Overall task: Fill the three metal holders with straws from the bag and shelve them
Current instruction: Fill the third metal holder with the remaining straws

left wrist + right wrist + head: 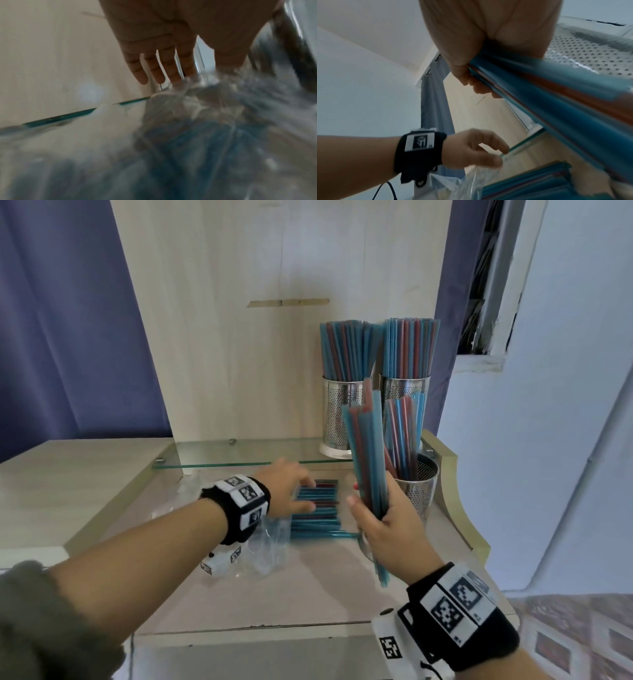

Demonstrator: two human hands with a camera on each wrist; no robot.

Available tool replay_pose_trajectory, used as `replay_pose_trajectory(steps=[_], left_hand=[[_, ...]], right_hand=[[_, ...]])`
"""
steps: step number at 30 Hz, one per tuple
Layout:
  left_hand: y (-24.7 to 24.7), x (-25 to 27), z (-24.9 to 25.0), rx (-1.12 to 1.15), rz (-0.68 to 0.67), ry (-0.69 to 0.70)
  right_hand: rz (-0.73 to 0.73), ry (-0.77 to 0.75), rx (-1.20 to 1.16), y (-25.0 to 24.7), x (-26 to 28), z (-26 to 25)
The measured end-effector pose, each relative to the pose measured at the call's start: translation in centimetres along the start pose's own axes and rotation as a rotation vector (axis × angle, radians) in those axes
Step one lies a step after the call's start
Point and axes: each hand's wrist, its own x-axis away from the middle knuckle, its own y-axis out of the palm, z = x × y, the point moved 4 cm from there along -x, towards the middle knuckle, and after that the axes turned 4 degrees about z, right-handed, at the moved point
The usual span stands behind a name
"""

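Head view: the right hand has its grip curled round a bundle of straws, held upright just in front of the third holder, which stands at the counter's right edge and is part filled. 2 full holders stand side by side at the right end of the glass shelf. The left hand reaches over the loose straws lying flat mid-counter, fingers extended onto them, beside the clear bag.

Left wrist view: the left hand's fingers are straight and slightly spread above crumpled clear plastic; the picture is blurred.

Right wrist view: the right hand's fingers wrap the blue and red straws, with the perforated wall of a holder behind
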Motion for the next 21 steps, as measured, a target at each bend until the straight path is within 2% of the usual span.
replay_pose_trajectory(steps=[1,5,9,14,21], left_hand=[[1.0,-0.3,-0.2,-0.092,-0.050,0.017],[4.6,-1.3,-0.9,-0.126,-0.168,-0.092],[6.9,-2.3,-1.9,-0.185,-0.225,-0.142],[5.9,-2.8,-1.4,-0.163,-0.111,-0.088],[5.4,-2.2,-0.1,-0.172,-0.078,0.010]], right_hand=[[-0.002,0.008,-0.006,-0.1,0.0,0.4],[-0.024,0.045,-0.068,-0.3,0.0,1.6],[-0.029,0.049,-0.102,-0.5,0.1,2.1],[-0.022,0.041,-0.097,-0.6,0.4,3.0],[-0.019,0.043,-0.088,-0.3,0.8,3.4]])
